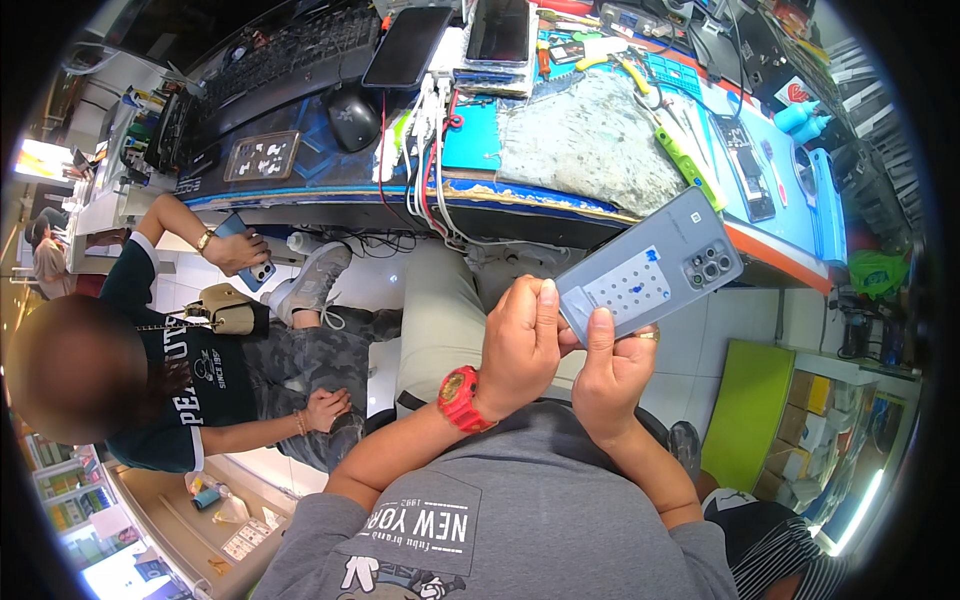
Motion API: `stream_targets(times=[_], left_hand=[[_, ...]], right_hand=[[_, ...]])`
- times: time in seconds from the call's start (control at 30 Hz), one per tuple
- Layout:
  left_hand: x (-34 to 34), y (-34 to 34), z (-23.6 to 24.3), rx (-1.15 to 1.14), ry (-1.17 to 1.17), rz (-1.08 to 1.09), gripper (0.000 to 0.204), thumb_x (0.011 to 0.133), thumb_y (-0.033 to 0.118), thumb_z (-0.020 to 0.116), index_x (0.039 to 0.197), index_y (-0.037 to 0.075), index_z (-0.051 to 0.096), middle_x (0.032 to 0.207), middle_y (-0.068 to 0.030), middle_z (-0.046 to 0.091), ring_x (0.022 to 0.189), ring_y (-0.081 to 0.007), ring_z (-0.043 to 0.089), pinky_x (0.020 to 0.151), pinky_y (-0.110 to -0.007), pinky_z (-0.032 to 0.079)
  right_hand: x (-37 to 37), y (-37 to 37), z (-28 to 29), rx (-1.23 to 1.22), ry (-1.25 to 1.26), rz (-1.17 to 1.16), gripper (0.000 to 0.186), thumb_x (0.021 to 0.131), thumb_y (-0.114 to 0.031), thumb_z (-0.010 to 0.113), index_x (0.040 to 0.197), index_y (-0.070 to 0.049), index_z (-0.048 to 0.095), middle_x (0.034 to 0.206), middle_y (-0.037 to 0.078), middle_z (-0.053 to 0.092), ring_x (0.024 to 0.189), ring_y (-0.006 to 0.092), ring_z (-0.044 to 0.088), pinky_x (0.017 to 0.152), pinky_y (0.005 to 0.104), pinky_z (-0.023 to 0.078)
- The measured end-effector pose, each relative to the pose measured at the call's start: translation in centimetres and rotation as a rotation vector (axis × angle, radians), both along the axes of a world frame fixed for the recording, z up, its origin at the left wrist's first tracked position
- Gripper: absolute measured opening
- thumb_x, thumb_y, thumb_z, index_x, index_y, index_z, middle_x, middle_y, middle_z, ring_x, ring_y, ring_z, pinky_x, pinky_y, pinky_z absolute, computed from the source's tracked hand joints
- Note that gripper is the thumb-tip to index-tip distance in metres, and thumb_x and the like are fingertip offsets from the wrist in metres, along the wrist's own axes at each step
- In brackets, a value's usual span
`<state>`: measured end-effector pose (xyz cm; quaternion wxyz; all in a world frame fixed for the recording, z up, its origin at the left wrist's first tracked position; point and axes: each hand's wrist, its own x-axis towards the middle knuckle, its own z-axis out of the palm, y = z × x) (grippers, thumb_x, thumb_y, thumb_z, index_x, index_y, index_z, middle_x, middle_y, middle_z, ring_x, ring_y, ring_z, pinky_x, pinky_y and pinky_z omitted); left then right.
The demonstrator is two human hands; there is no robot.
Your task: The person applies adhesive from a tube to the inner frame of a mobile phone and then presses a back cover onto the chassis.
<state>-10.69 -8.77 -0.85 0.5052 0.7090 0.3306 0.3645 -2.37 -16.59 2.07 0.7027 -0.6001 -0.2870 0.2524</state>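
Observation:
I hold a grey phone [655, 272] back side up over my lap, its camera cluster toward the right. My left hand [520, 345], with a red watch on its wrist, grips the phone's near left end, thumb pressed on the edge. My right hand [612, 372], wearing a ring, holds the same end from below, its thumb on the back cover beside a pale sticker with blue dots.
A workbench [560, 205] ahead carries a worn grey mat [590, 135], cables, two dark phones [410, 45], a keyboard [285, 50], a mouse [352, 120], green tools and an opened phone [745, 165]. A seated person [190, 380] on my left holds a blue phone. Boxes stand at the lower right.

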Motion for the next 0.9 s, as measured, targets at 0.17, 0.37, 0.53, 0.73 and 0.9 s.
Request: stream_targets(times=[0.17,0.37,0.53,0.73,0.9], left_hand=[[-0.2,0.9,-0.2,0.000,0.013,0.053,0.024,0.114,0.018,0.044,0.100,0.001,0.052,0.072,-0.0012,0.057,0.062,-0.0085,0.063,0.052,-0.028,0.049],[-1.3,2.8,-0.2,-0.457,-0.270,0.036,0.020,0.111,0.019,0.055,0.117,0.000,0.056,0.098,-0.0069,0.065,0.075,-0.0124,0.068,0.068,-0.027,0.057],[-0.8,1.6,2.5,-0.590,-0.277,-0.131,0.028,0.104,0.013,0.067,0.125,-0.003,0.058,0.105,-0.0073,0.068,0.073,-0.0091,0.066,0.065,-0.026,0.058],[-0.3,2.8,2.0,-0.245,-0.061,-0.046,0.026,0.106,0.020,0.065,0.090,0.000,0.064,0.075,-0.0026,0.065,0.064,-0.0053,0.059,0.053,-0.025,0.052],[-0.1,5.3,1.5,-0.300,-0.079,0.223,0.022,0.107,0.019,0.064,0.093,0.003,0.061,0.067,0.0018,0.057,0.057,-0.0036,0.053,0.058,-0.026,0.056]], right_hand=[[0.4,0.1,-1.0,0.007,0.020,0.024,0.019,0.110,-0.011,0.050,0.109,0.005,0.059,0.093,0.013,0.072,0.072,0.0148,0.069,0.062,0.0294,0.058],[0.8,0.1,0.4,0.032,0.336,0.021,0.016,0.111,-0.012,0.049,0.118,0.003,0.047,0.100,0.016,0.070,0.073,0.0163,0.070,0.061,0.0308,0.061],[1.0,0.2,0.4,-0.011,0.402,0.091,0.017,0.110,-0.011,0.050,0.121,0.001,0.044,0.106,0.016,0.067,0.074,0.0142,0.069,0.062,0.0304,0.063],[0.3,-0.5,0.3,-0.055,0.393,0.143,0.017,0.110,-0.010,0.050,0.121,0.001,0.043,0.106,0.015,0.067,0.074,0.0134,0.068,0.063,0.0301,0.063],[0.4,-0.4,0.6,-0.052,0.382,0.103,0.017,0.110,-0.014,0.051,0.117,0.000,0.043,0.098,0.016,0.066,0.068,0.0172,0.069,0.058,0.0340,0.064]])
